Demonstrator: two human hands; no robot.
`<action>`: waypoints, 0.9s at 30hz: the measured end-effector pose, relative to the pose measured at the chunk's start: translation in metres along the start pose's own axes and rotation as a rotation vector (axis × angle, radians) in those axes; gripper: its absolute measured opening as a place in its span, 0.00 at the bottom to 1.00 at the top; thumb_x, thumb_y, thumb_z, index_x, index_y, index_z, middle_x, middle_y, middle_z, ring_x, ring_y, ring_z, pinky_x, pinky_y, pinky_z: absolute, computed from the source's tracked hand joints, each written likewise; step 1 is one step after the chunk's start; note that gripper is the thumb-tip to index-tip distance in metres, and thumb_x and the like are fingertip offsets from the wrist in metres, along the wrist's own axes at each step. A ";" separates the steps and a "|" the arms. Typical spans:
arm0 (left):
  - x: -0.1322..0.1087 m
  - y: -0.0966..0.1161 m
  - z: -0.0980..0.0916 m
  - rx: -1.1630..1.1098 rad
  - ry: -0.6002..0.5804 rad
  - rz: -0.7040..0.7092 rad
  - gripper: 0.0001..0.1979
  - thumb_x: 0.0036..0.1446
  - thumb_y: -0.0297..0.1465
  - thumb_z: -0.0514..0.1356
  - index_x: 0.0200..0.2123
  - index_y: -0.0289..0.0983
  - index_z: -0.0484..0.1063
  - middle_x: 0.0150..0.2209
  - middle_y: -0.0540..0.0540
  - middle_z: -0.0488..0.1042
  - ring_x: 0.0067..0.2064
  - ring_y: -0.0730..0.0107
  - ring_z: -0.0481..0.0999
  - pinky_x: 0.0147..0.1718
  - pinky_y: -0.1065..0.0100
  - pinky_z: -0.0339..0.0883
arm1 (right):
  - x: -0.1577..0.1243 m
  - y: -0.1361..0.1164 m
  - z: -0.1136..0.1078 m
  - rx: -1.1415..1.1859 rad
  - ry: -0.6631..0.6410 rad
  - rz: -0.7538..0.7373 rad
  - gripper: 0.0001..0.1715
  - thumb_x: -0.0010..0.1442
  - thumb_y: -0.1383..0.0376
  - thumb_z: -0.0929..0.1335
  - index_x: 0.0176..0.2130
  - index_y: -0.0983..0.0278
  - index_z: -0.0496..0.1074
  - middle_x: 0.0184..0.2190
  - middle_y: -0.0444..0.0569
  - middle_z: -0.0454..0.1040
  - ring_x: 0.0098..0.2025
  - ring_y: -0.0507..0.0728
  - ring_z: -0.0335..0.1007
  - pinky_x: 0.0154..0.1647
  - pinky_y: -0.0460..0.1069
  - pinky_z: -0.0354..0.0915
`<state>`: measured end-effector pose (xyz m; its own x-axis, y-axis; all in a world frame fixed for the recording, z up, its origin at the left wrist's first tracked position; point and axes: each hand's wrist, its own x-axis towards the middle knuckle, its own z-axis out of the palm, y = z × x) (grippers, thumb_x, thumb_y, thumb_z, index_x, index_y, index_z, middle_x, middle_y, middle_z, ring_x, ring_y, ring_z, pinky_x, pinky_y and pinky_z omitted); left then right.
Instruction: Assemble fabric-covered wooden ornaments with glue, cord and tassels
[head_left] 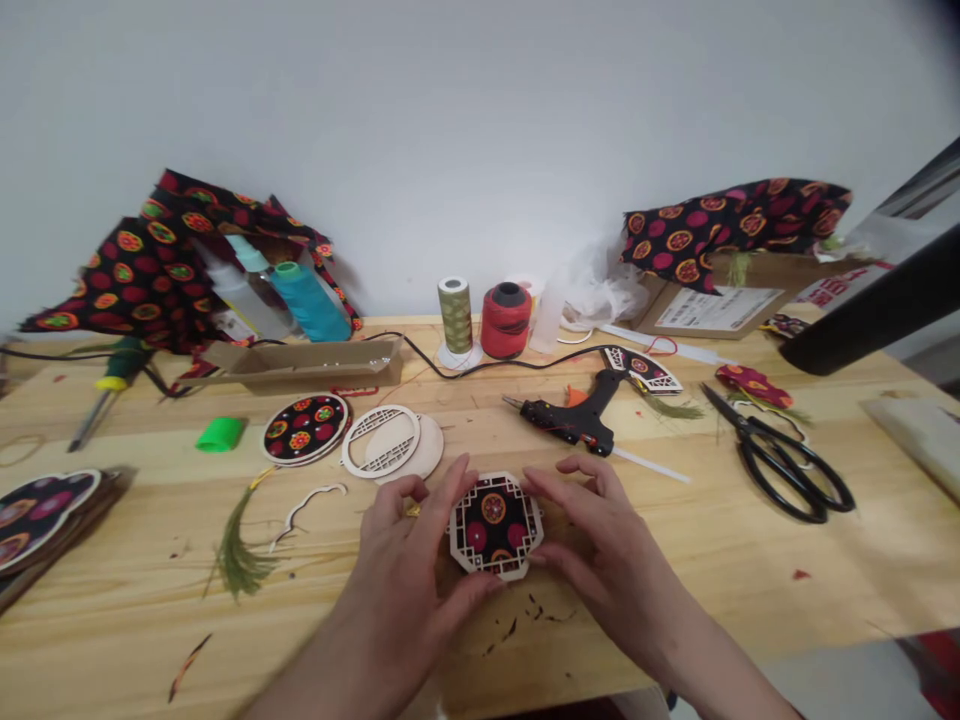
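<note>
An octagonal ornament (493,528), with a pale wooden lattice frame over black fabric patterned in red and orange, is between my hands at the table's near middle. Along its left side and lower edge press the fingers and thumb of my left hand (416,550). My right hand (600,535) is curved around the right side, thumb and forefinger at the rim. Just beyond are a round wooden lattice ring (382,440) and a plain wooden disc (427,447), partly overlapping. A black glue gun (574,415) with a glue stick in its rear lies beyond my right hand.
Black-handled scissors (780,455) lie at right. To the left are a round fabric-covered piece (306,428), a green tassel (246,540) and a screwdriver (112,385). Thread spools (505,320), an open cardboard tray (315,365) and a cardboard box (712,300) stand along the wall.
</note>
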<state>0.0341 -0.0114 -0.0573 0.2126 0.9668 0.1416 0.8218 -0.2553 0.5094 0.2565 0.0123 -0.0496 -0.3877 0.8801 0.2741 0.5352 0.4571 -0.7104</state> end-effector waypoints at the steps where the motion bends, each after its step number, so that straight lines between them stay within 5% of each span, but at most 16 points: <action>1: -0.001 -0.001 0.001 -0.005 0.000 -0.002 0.42 0.54 0.39 0.64 0.67 0.47 0.47 0.57 0.48 0.72 0.55 0.51 0.62 0.55 0.50 0.59 | 0.001 -0.001 0.000 -0.006 -0.003 -0.001 0.28 0.58 0.73 0.68 0.57 0.60 0.66 0.47 0.53 0.75 0.54 0.63 0.61 0.53 0.62 0.66; 10: -0.001 0.003 0.004 -0.069 -0.030 -0.043 0.42 0.55 0.36 0.63 0.68 0.47 0.45 0.60 0.45 0.69 0.60 0.47 0.59 0.56 0.47 0.57 | -0.002 -0.001 -0.001 0.106 -0.014 0.079 0.30 0.58 0.73 0.68 0.58 0.56 0.65 0.52 0.53 0.70 0.57 0.61 0.61 0.57 0.60 0.65; 17: -0.003 0.003 -0.006 -0.101 0.019 -0.048 0.40 0.54 0.40 0.63 0.66 0.51 0.47 0.63 0.47 0.64 0.61 0.49 0.56 0.57 0.45 0.56 | -0.005 -0.001 -0.007 0.124 0.143 0.025 0.26 0.60 0.65 0.70 0.57 0.57 0.67 0.56 0.53 0.70 0.59 0.59 0.65 0.58 0.57 0.65; 22: 0.000 0.001 -0.036 -0.117 0.041 -0.185 0.31 0.61 0.45 0.52 0.65 0.42 0.53 0.55 0.42 0.73 0.57 0.50 0.62 0.54 0.43 0.58 | -0.012 -0.003 -0.018 0.086 0.341 0.199 0.15 0.61 0.60 0.67 0.48 0.59 0.73 0.44 0.50 0.79 0.44 0.56 0.76 0.46 0.51 0.73; 27: 0.008 -0.005 -0.041 0.004 0.056 -0.262 0.29 0.61 0.44 0.50 0.62 0.39 0.58 0.53 0.41 0.75 0.52 0.49 0.66 0.51 0.41 0.58 | -0.021 -0.005 -0.016 0.145 0.396 0.272 0.11 0.61 0.60 0.67 0.42 0.60 0.76 0.38 0.50 0.80 0.38 0.56 0.77 0.40 0.48 0.73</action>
<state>0.0099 -0.0032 -0.0234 -0.0374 0.9979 0.0524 0.8470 0.0038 0.5317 0.2743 -0.0059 -0.0415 0.0811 0.9590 0.2717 0.4565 0.2066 -0.8654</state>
